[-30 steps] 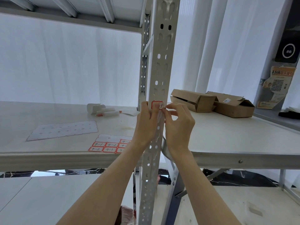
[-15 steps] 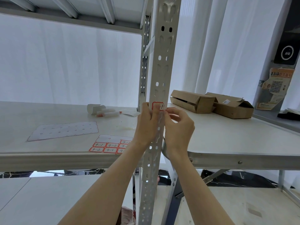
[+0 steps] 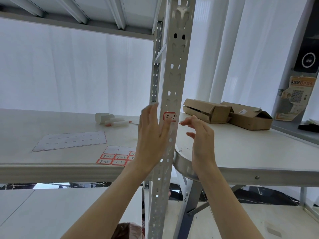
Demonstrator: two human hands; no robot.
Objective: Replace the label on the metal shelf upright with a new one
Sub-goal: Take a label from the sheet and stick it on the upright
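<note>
The red-bordered label [image 3: 170,116] marked 4-1 sat on the metal upright [image 3: 174,75]. The left hand [image 3: 151,135] was open with straight fingers, its thumb just under the label. The right hand [image 3: 201,135], apart to the right, pinched a tiny reddish scrap [image 3: 180,123]. On the shelf [image 3: 241,152] lay a label sheet [image 3: 117,156] and two cardboard boxes [image 3: 227,112], before white curtains [image 3: 77,75]. Half a second earlier both hands were at the label.

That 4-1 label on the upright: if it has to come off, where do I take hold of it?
Probably the upper right corner of the label, picked with a fingernail from the right. It lies flat on the upright, so only an edge can lift, and the left hand has its thumb over the lower edge.
</note>
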